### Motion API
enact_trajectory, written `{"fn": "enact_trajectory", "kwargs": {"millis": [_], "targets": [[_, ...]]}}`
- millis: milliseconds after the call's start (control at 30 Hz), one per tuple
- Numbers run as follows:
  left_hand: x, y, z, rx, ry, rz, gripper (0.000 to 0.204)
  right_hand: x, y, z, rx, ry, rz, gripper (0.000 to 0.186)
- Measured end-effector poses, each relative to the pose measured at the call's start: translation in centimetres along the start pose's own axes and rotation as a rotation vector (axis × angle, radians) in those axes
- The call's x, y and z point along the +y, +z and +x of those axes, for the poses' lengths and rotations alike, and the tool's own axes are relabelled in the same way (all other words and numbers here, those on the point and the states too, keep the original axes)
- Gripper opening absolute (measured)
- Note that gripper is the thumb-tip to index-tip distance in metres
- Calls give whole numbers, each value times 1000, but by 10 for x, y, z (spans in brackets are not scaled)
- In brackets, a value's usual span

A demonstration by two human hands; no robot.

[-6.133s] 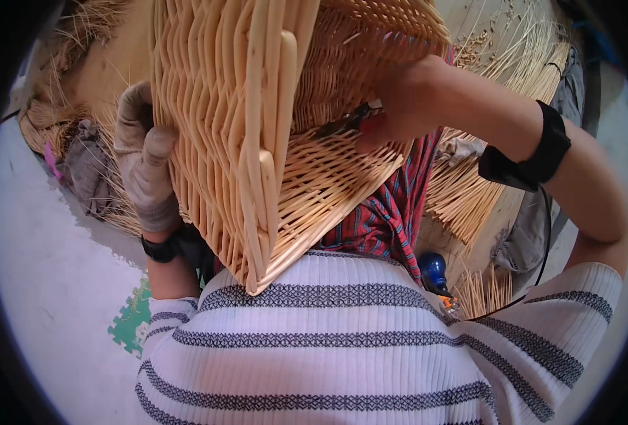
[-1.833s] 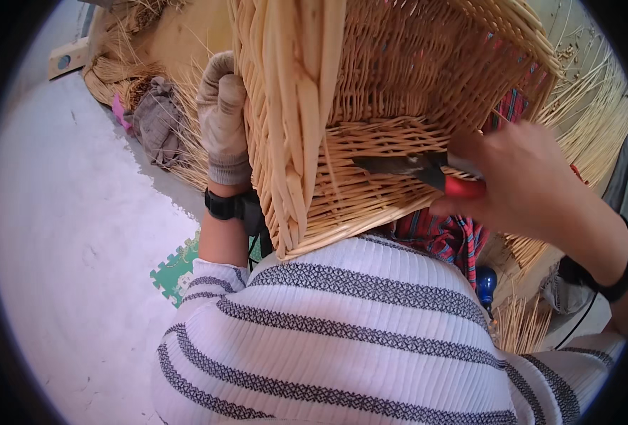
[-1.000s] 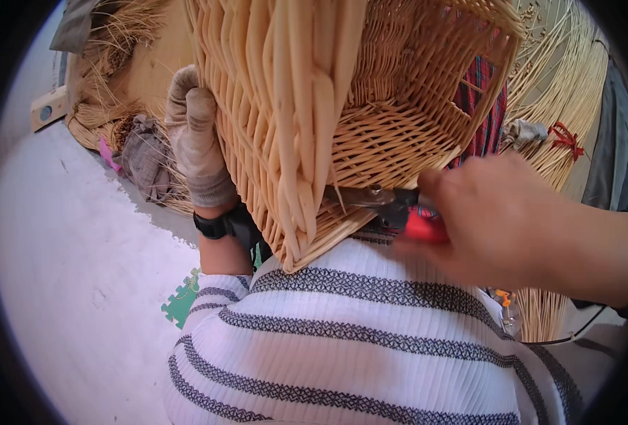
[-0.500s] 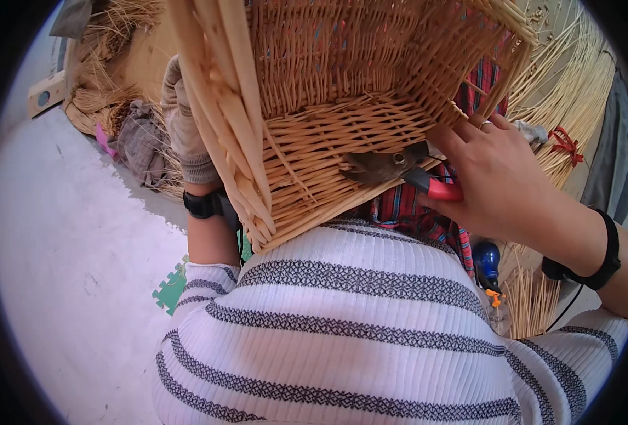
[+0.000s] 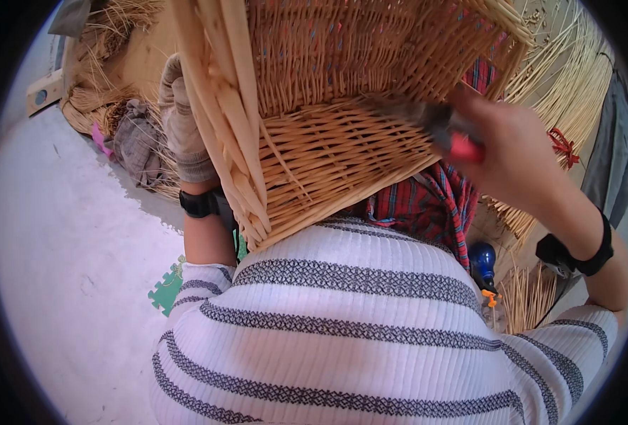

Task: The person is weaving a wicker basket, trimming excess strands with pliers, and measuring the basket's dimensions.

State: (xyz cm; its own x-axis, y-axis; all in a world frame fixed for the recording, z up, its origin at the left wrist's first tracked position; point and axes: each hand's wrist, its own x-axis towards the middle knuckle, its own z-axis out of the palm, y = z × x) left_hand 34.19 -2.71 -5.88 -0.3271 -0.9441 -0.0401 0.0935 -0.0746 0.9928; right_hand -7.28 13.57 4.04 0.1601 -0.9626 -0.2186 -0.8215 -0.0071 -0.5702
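Observation:
A woven wicker basket (image 5: 335,149) is tipped toward me over my lap, showing its inside, with a loose cane end hanging near its left edge. My left hand (image 5: 185,124), in a pale knit glove, grips the left side from outside, its fingertips partly hidden. My right hand (image 5: 505,152), bare, is closed on shears (image 5: 463,145) with red and black handles; their blurred blades reach into the basket near the join of bottom and far wall. Red plaid cloth (image 5: 420,202) lies beneath the basket.
Long reed bundles (image 5: 555,78), one with a red tie (image 5: 562,147), lie at the right. A blue bottle-shaped object (image 5: 482,262) is by my right side. At the left are a grey cloth (image 5: 137,145), loose strands and a green foam mat (image 5: 164,290).
In the last half second the shears have risen in my right hand toward the far wall. Earlier the basket swung round, showing more of its inside. My left hand keeps its hold.

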Motion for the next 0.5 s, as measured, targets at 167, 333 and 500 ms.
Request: {"fn": "enact_trajectory", "kwargs": {"millis": [167, 333, 500], "targets": [[-1, -7, -24, -148, -328, -739, 83, 6, 3, -4, -244, -82, -188, 34], [18, 7, 8, -164, -220, -515, 90, 21, 1, -5, -335, 357, 515, 37], [48, 76, 3, -190, -84, -278, 96, 25, 41, -36, -292, 631, 1266, 34]]}}
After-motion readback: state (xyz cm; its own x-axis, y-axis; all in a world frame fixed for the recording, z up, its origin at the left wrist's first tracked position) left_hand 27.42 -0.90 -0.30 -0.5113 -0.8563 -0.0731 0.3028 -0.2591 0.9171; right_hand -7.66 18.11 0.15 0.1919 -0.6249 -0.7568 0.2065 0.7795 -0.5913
